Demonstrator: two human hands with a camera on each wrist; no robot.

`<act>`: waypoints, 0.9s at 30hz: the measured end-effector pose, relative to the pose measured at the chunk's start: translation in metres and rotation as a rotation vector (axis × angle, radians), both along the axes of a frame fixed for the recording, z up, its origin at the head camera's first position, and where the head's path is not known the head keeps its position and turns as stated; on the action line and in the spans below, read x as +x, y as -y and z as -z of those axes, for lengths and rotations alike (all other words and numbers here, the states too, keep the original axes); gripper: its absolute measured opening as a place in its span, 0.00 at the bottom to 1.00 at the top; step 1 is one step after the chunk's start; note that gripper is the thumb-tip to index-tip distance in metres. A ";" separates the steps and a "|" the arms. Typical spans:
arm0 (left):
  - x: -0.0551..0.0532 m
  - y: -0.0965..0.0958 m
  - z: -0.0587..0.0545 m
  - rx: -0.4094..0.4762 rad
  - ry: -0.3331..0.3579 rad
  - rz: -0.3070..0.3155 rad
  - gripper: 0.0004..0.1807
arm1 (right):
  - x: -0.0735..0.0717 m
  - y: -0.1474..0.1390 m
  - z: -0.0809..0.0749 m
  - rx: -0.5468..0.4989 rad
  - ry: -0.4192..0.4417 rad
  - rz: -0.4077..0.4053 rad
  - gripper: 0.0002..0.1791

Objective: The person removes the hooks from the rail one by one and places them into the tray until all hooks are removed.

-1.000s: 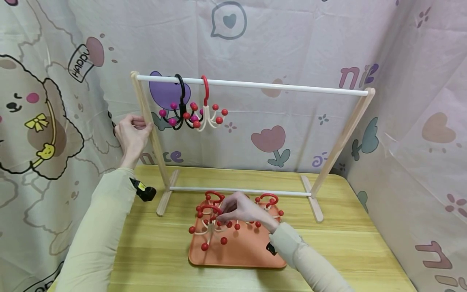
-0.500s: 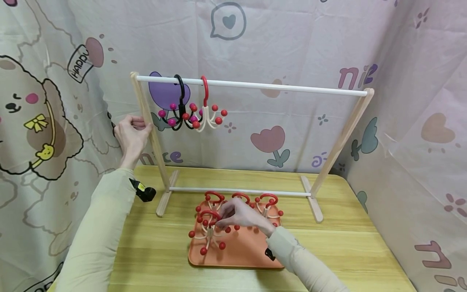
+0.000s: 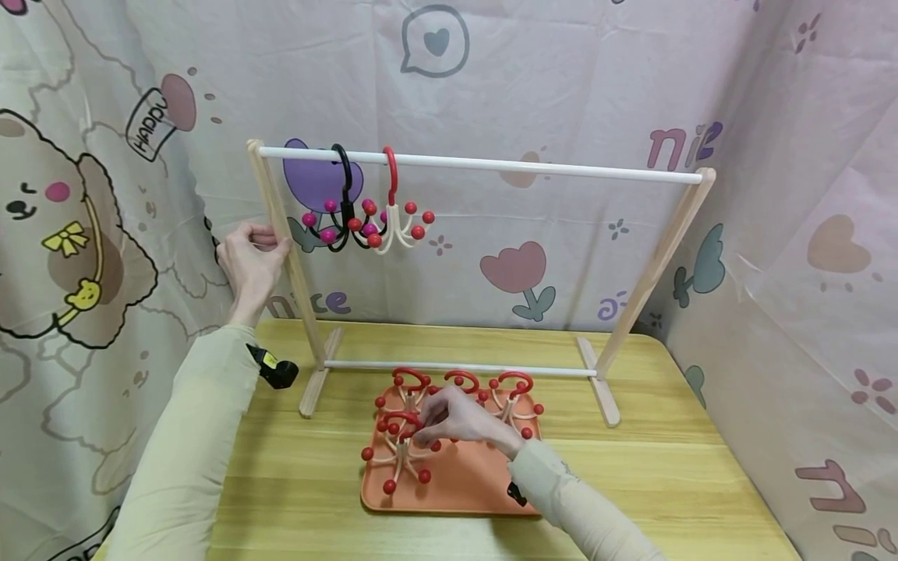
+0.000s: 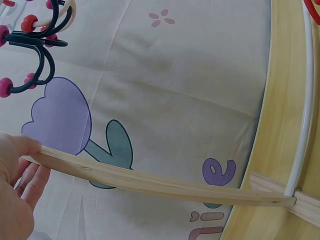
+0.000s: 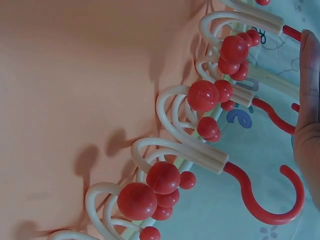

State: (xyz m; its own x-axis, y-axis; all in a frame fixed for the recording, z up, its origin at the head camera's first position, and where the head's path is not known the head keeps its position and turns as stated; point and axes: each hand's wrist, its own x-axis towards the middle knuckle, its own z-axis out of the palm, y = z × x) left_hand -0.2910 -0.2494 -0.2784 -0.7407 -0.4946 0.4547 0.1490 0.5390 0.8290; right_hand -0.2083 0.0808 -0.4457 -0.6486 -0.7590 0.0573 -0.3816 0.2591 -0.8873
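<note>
My left hand (image 3: 249,261) pinches the left wooden upright (image 3: 298,280) of a hanging rack, thumb on its front in the left wrist view. My right hand (image 3: 459,417) is low over an orange tray (image 3: 484,492), thumb and fingers pinching the red hook of a multi-arm hanger (image 3: 402,450) with cream arms and red ball tips. That hanger is at the tray's front left, arms downward. Behind the hand, more hangers of this kind (image 3: 510,409) stand along the tray's back. In the right wrist view, one hanger's red hook (image 5: 292,32) meets my fingers.
On the rack's white top bar (image 3: 533,165) hang a black hanger (image 3: 347,212) with magenta balls and a cream hanger (image 3: 393,214) with a red hook. A lower white rod (image 3: 456,366) runs behind the tray. Patterned curtains enclose the wooden table (image 3: 666,483).
My right hand has shifted slightly left, and the pinched hanger has come down and nearer the tray's front. The left hand stays on the upright.
</note>
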 end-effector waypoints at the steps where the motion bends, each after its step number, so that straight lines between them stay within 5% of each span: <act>1: 0.000 0.000 0.000 0.002 0.001 0.000 0.15 | 0.000 0.000 0.000 0.003 0.003 0.005 0.06; 27: -0.002 0.001 0.001 -0.004 -0.006 -0.001 0.14 | 0.000 0.002 0.006 0.056 -0.022 0.033 0.06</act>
State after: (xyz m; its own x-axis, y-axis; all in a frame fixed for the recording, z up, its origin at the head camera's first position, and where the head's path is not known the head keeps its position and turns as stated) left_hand -0.2929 -0.2503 -0.2797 -0.7374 -0.4938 0.4609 0.1532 0.5422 0.8261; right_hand -0.2081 0.0784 -0.4513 -0.6721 -0.7398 0.0297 -0.3911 0.3207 -0.8627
